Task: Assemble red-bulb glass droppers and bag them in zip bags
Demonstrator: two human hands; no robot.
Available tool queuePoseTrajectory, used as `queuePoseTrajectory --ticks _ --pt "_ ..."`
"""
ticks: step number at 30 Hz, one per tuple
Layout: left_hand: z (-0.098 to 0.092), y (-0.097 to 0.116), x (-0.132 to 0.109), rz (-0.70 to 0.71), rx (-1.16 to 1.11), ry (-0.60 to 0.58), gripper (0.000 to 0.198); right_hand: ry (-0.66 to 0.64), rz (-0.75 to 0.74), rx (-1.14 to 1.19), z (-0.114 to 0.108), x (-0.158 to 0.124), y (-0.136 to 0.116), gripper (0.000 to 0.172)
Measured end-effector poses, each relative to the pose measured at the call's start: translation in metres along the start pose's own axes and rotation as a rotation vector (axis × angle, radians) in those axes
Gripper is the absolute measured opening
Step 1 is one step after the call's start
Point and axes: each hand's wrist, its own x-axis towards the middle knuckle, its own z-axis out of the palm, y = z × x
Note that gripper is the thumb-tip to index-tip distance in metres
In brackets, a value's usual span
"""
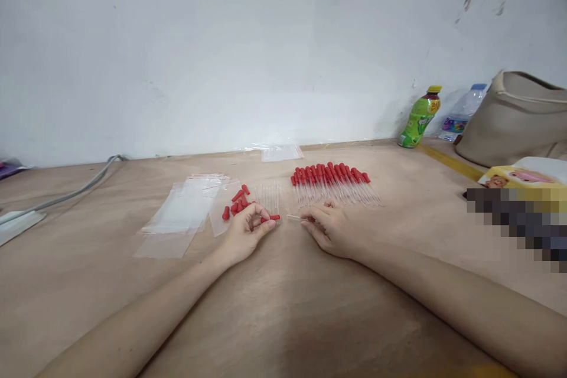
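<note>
Left to right: loose red bulbs (226, 213); our left hand (246, 230) pinches a single bulb (275, 217); gap; clear tube (292, 217), pinched in our right hand (333, 229); capped tubes (330, 173) beyond. Probably lining-up step; we'd need ends aligned straight.

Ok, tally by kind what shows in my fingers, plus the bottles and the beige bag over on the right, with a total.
Red cap, in the left hand: 1
Clear tube, in the right hand: 1
Bottles, one green, one clear: 2
Beige bag: 1
Total: 5
</note>
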Motion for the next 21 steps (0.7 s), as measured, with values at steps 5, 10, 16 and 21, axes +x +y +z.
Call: queuePoseTrajectory --ticks 5,10,16,21 --pt "0.0011 -0.0001 -0.0024 0.041 -0.019 -0.030 0.022 0.009 -0.030 0.032 0.0067 0.0014 0.0000 0.020" --pt "0.0019 -0.0024 -0.0033 0.097 -0.052 -0.054 0.017 -0.014 -0.049 0.076 0.0091 0.0014 0.0012 0.020" --pt "0.0027 -0.0027 -0.0052 0.043 0.107 -0.090 0.022 -0.084 -0.057 0.129 0.0064 0.0028 0.0029 0.019" --pt "0.0036 0.0033 -0.0080 0.090 0.150 -0.135 0.019 -0.076 -0.070 0.183 0.0087 0.0067 0.0076 0.018"
